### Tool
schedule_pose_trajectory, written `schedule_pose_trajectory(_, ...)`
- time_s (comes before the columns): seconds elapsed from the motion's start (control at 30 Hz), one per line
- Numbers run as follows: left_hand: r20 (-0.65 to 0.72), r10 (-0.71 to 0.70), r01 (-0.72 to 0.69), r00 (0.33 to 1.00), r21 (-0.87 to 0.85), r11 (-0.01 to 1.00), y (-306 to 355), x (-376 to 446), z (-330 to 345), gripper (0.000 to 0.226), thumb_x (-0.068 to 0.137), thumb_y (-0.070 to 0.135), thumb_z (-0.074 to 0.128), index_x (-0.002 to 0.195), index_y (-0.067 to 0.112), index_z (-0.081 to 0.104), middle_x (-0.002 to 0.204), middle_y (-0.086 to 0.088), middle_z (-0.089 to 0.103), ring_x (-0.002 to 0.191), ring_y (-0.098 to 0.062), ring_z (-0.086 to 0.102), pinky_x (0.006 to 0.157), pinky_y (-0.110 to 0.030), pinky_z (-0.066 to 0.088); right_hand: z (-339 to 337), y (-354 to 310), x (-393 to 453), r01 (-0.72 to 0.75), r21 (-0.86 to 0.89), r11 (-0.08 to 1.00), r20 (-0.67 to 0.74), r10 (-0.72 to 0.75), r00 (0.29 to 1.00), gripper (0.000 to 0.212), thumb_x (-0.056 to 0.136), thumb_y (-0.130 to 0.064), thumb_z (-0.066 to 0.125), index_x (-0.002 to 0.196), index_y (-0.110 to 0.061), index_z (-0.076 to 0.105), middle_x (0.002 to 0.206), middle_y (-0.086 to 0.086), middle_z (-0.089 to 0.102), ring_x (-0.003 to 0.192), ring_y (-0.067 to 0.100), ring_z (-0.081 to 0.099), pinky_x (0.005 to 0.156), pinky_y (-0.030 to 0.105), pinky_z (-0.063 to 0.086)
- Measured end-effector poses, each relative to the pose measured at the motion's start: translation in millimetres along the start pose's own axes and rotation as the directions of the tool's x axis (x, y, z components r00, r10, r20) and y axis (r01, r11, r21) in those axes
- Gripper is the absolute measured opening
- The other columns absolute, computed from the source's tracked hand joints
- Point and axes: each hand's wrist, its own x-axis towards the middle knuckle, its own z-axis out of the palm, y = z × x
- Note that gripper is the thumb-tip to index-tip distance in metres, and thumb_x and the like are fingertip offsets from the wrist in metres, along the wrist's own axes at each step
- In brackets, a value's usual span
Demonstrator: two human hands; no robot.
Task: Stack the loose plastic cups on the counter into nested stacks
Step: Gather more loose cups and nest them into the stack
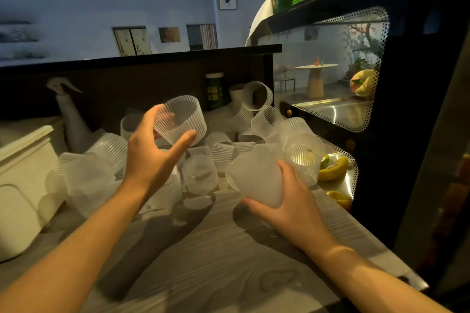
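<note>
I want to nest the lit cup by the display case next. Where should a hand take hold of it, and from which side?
The lit cup stands upright, mouth up, against the display case. Probably best to come from above and the near left, fingers around the ribbed wall just under the rim; the case blocks its right side, and other cups crowd behind it.

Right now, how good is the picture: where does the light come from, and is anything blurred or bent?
Head view: dim room, warm light from the display case at right, glare on its metal shelf; long shadows fall on the counter. The left hand and right hand each hold a ribbed cup, fairly sharp; the cup pile is soft; wide-angle lens bends the edges.
</note>
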Motion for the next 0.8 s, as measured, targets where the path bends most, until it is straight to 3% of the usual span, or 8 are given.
schedule_pose_trajectory(0.13,0.069,-0.091,0.104,0.993,-0.216,0.971,7.5,-32.8,-15.0,0.081,0.074,0.059,0.069,0.143,0.035,0.036,0.119,0.027,0.057,0.114,-0.001,0.058,0.094,-0.026,0.048,2.5,-1.9,0.0,0.035,-0.022,0.999,0.022,-0.035,0.999,0.084,0.069,-0.06,0.077,0.133,-0.031,0.031,0.117,-0.015,0.042,0.102,0.006,0.049,0.078,0.026,0.048)
schedule_pose_trajectory(0.2,0.099,-0.12,0.146,0.988,-0.328,0.933,11.5,-48.1,-17.1,0.078,0.078,0.055,0.072,0.144,0.033,0.038,0.12,0.023,0.059,0.111,0.001,0.061,0.091,-0.024,0.053,3.7,-3.7,-1.4,0.071,-0.067,0.995,0.037,-0.069,0.997,0.087,0.068,-0.061,0.076,0.136,-0.033,0.028,0.121,-0.014,0.042,0.105,0.008,0.048,0.082,0.033,0.05)
schedule_pose_trajectory(0.3,0.124,-0.113,0.156,0.986,-0.433,0.888,16.3,-68.8,-16.6,0.09,0.069,0.07,0.069,0.143,0.025,0.042,0.117,0.015,0.061,0.106,-0.002,0.063,0.08,-0.018,0.055,7.3,-12.4,-3.9,0.193,-0.162,0.968,0.091,-0.18,0.98,0.093,0.068,-0.058,0.076,0.142,-0.029,0.028,0.128,-0.01,0.044,0.109,0.009,0.046,0.086,0.032,0.047)
schedule_pose_trajectory(0.33,0.131,-0.109,0.157,0.985,-0.444,0.882,19.1,-73.2,-15.5,0.089,0.068,0.072,0.068,0.14,0.025,0.045,0.115,0.016,0.061,0.105,0.001,0.062,0.076,-0.014,0.053,9.3,-16.6,-4.4,0.24,-0.193,0.951,0.117,-0.221,0.968,0.094,0.068,-0.058,0.075,0.143,-0.027,0.029,0.129,-0.007,0.045,0.11,0.01,0.046,0.087,0.031,0.046)
schedule_pose_trajectory(0.47,0.19,-0.086,0.162,0.978,-0.43,0.888,24.5,-80.3,-7.0,0.06,0.077,0.044,0.064,0.132,0.036,0.042,0.111,0.032,0.051,0.098,0.022,0.052,0.071,-0.005,0.048,18.5,-26.5,-1.0,0.349,-0.254,0.902,0.166,-0.315,0.934,0.091,0.067,-0.066,0.064,0.14,-0.022,0.032,0.129,0.0,0.048,0.112,0.015,0.05,0.087,0.033,0.049)
schedule_pose_trajectory(0.57,0.2,-0.098,0.174,0.975,-0.407,0.897,21.6,-83.3,-5.6,0.051,0.076,0.05,0.064,0.122,0.045,0.043,0.111,0.033,0.05,0.099,0.02,0.052,0.075,-0.007,0.049,20.1,-26.3,0.5,0.321,-0.231,0.918,0.171,-0.287,0.943,0.094,0.066,-0.073,0.059,0.141,-0.025,0.03,0.129,-0.004,0.046,0.111,0.012,0.049,0.085,0.034,0.053)
schedule_pose_trajectory(0.67,0.186,-0.11,0.178,0.976,-0.401,0.899,18.8,-81.8,-8.8,0.051,0.082,0.055,0.065,0.126,0.038,0.046,0.113,0.025,0.053,0.1,0.018,0.052,0.074,-0.006,0.048,22.0,-30.5,3.1,0.307,-0.195,0.932,0.18,-0.273,0.945,0.094,0.065,-0.075,0.061,0.14,-0.03,0.029,0.127,-0.01,0.045,0.109,0.006,0.049,0.081,0.032,0.055)
schedule_pose_trajectory(0.8,0.067,-0.133,0.148,0.989,-0.359,0.922,12.3,-74.3,-17.6,0.062,0.077,0.056,0.058,0.131,0.025,0.052,0.108,0.013,0.063,0.097,0.002,0.06,0.069,-0.013,0.05,32.1,-47.4,15.2,0.324,-0.131,0.937,0.171,-0.301,0.938,0.092,0.066,-0.07,0.069,0.139,-0.03,0.03,0.124,-0.016,0.044,0.106,0.001,0.046,0.079,0.017,0.047)
